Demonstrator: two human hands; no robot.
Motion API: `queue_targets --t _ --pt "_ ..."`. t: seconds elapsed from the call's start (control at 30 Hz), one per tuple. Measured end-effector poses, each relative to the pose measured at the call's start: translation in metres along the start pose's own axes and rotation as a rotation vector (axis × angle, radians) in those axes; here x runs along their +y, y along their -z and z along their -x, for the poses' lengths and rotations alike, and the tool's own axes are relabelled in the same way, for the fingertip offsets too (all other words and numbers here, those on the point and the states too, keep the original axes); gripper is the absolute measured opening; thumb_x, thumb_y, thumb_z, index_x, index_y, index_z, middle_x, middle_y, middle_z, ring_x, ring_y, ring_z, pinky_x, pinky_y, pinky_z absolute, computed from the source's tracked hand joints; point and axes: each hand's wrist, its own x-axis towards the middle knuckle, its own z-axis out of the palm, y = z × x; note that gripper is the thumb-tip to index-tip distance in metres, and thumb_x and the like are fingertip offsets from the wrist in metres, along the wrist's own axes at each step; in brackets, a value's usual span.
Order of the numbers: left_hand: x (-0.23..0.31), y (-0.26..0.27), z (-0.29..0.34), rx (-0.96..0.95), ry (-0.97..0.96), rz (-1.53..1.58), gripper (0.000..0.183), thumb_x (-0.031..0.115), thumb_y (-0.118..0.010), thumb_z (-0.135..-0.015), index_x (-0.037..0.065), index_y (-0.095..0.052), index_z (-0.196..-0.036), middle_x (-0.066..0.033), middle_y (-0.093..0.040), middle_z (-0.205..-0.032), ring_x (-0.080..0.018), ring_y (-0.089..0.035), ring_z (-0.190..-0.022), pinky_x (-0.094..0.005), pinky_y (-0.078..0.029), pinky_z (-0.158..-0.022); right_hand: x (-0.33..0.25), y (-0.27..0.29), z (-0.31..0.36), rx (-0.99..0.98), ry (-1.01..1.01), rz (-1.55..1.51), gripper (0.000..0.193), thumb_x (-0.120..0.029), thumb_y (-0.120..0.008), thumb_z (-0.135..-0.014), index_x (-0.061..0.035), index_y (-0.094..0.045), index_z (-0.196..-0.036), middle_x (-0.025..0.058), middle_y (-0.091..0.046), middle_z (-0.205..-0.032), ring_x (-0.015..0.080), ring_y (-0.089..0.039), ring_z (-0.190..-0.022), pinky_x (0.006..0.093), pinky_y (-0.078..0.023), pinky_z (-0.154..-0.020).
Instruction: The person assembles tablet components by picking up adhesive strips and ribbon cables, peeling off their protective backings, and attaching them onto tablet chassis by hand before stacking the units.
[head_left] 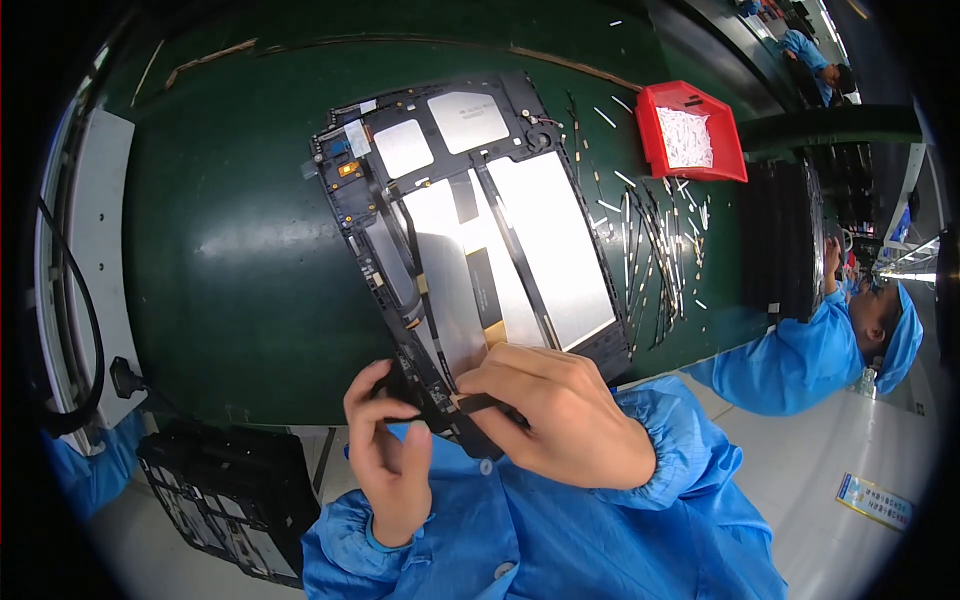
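— Right hand point(560, 415)?
— Closed, pinching a black strip point(478, 403) at the near end of the panel point(480, 240).
— Left hand point(388, 455)?
— Curled on the panel's near edge, fingers touching the same strip, just beside the right.
— Where does the panel lie?
— Ahead of both hands on the green surface point(230, 260), tilted. Thin strips point(655, 255) are scattered beyond the right hand, with a red bin point(652, 135) farther off.

Head camera, looking down, close over green bench point(230, 270)
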Motion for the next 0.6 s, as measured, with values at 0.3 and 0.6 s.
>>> queue_targets --t 0.3,0.6 --pt "0.033 0.006 0.028 -0.284 0.233 -0.043 0.076 0.05 -0.045 -0.091 -0.006 -0.03 -0.139 -0.0193 -0.014 -0.146 -0.0297 -0.022 -0.134 -0.0401 -0.015 -0.109 0.0 -0.003 0.0 0.046 -0.012 0.009 0.018 -0.001 -0.064 -0.07 0.0004 -0.063 -0.088 0.0121 -0.06 -0.081 0.0296 -0.06 -0.069 0.035 -0.049 -0.061" --pt "0.035 0.003 0.025 -0.347 0.183 -0.014 0.077 0.054 -0.029 -0.094 -0.008 -0.028 -0.139 -0.0187 -0.005 -0.149 -0.0288 -0.009 -0.139 -0.0411 -0.004 -0.112 -0.001 -0.007 0.002 0.082 0.01 0.02 0.019 0.0 -0.065 -0.07 -0.0001 -0.062 -0.088 0.0121 -0.058 -0.077 0.0286 -0.059 -0.066 0.0339 -0.048 -0.059"
